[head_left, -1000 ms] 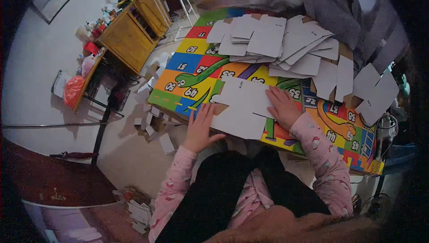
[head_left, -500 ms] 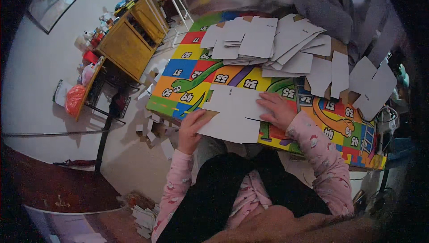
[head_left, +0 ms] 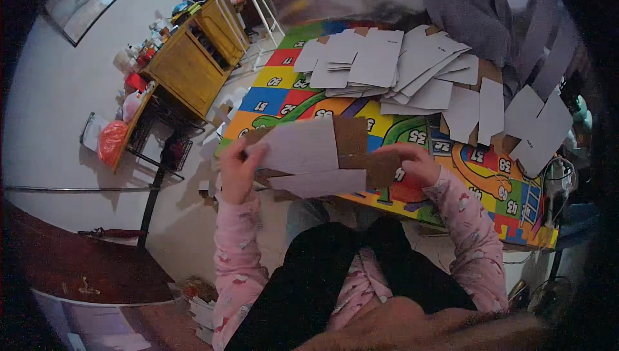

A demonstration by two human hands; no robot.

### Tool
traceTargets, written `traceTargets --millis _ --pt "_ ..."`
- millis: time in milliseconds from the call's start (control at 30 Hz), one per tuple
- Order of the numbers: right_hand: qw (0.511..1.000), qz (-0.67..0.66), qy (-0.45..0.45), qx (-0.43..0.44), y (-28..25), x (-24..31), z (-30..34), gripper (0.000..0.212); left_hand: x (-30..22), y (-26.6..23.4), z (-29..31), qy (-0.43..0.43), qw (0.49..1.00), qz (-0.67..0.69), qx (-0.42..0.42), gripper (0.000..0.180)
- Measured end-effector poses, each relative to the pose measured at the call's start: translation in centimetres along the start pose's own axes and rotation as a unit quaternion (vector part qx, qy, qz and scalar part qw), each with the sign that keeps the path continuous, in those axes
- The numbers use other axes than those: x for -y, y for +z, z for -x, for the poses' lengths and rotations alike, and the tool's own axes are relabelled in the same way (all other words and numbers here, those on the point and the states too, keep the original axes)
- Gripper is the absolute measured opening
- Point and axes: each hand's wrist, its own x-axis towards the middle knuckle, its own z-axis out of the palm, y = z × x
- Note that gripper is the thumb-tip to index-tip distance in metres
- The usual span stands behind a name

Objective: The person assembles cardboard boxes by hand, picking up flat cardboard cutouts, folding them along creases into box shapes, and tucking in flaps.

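Note:
A slotted cardboard piece, white with bare brown areas, is held up over the near edge of the table. Its left end is pinched between the thumb and fingers of my left hand. At the brown right end, the fingers of my right hand grip a flap. A white strip runs along the near side, set off from the main panel by a gap or fold. Beyond it, a pile of flat white die-cut cardboard pieces lies on the table, overlapping one another.
The table has a bright numbered board-game cover with snakes and ladders. More white cardboard pieces lie at its right end, near some cables. A wooden cabinet and a red plastic bag stand to the left. Grey cloth hangs behind.
The cardboard piece has been lifted off the table and turned, so brown areas now show. My left hand has moved left and up with it; my right hand has shifted to its right end.

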Motion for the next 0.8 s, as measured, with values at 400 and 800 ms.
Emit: traceTargets --millis 400,800 --pt "0.843 0.499 0.041 -0.199 0.6 -2.3 -1.1 0.057 11.1 11.8 -2.7 -0.008 0.997 -0.077 0.028 0.04" --pt "0.798 0.597 -0.086 -0.022 1.4 -4.4 -0.7 0.06 5.0 16.5 1.7 0.198 0.869 -0.276 0.36 0.075"
